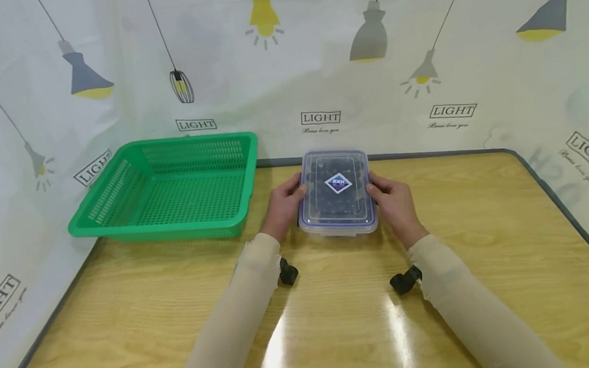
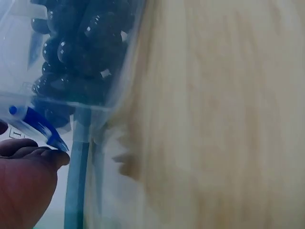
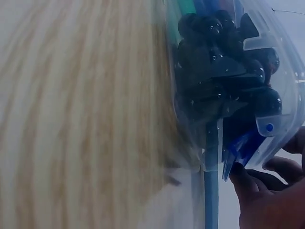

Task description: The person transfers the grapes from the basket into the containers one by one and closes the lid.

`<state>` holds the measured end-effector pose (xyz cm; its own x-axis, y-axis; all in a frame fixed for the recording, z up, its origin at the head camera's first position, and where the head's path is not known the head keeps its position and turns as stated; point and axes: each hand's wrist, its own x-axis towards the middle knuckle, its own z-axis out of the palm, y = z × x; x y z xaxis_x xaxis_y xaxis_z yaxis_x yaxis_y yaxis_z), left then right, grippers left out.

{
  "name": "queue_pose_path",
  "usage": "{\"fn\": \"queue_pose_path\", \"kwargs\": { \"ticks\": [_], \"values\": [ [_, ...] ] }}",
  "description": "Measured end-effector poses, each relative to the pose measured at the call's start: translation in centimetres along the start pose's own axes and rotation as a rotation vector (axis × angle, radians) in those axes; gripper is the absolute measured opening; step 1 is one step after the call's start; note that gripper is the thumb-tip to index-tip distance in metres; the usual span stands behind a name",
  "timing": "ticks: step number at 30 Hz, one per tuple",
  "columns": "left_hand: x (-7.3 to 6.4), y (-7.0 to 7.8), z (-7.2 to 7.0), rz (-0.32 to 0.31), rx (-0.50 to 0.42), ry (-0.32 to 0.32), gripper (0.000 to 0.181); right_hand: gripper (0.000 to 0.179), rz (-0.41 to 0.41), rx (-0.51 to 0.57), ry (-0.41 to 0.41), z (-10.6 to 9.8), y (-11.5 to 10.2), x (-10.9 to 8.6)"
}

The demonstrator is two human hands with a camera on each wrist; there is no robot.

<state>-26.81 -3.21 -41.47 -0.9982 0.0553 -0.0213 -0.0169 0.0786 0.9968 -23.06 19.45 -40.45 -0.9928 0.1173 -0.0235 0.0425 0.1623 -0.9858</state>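
A clear plastic food container (image 1: 335,209) with a blue-rimmed lid and a diamond-shaped sticker lies on the table near its back edge. Dark, glossy round pieces like grapes (image 2: 71,52) fill it, showing through the walls in both wrist views. My left hand (image 1: 282,208) holds its left side, thumb toward the lid's edge. Opposite, my right hand (image 1: 395,203) grips the right side in the same way. In the left wrist view, fingertips are right at a blue clip (image 2: 43,126) angled out from the wall. Another blue clip (image 3: 247,145) meets the right hand's fingertips.
To the left of the container stands a green plastic basket (image 1: 246,209) with perforated sides, nothing inside it. The wooden table (image 1: 341,304) ends at a dark edge against a backdrop (image 1: 319,77) printed with lamps.
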Motion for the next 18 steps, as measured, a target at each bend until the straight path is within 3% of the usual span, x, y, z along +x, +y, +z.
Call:
{"fn": "queue_pose_path", "kwargs": {
  "ticks": [11,18],
  "values": [
    [-0.14,0.34,0.53,-0.003,-0.045,0.023,0.045,0.050,-0.035,-0.110,0.020,-0.11,0.33,0.23],
    [-0.47,-0.12,0.26,-0.053,-0.075,0.066,0.049,0.068,0.105,-0.100,-0.036,-0.32,-0.05,0.14]
  ]
}}
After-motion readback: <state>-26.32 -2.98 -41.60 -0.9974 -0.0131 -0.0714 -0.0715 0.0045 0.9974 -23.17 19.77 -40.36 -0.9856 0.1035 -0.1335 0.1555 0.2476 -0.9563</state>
